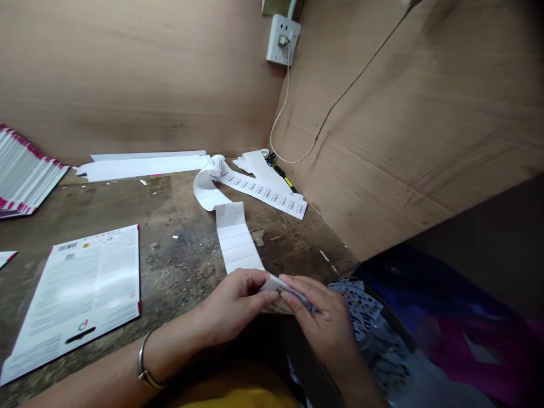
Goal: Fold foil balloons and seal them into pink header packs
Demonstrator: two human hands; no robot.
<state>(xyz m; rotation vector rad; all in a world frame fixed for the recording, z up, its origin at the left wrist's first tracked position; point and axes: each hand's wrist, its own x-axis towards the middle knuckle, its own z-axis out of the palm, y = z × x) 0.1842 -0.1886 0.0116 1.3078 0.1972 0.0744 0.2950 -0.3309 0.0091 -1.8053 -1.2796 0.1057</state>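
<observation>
Both hands meet near the table's front edge over a white strip of labels (238,238). My left hand (238,300) pinches the strip's near end between thumb and fingers. Close beside it, my right hand (321,314) grips the same end, which looks folded or bent between the thumbs. From the hands the strip runs back over the table and curls into a loose loop. A printed label strip with small barcodes (272,195) lies behind it. On the left a white printed card sleeve (85,289) with a hang slot lies flat, apart from both hands.
A stack of white and magenta card sleeves (25,170) leans at the far left. White paper strips (144,165) lie along the back wall. A socket block (283,39) with a hanging cable (276,122) is in the corner. Plastic-wrapped goods (382,340) sit below right.
</observation>
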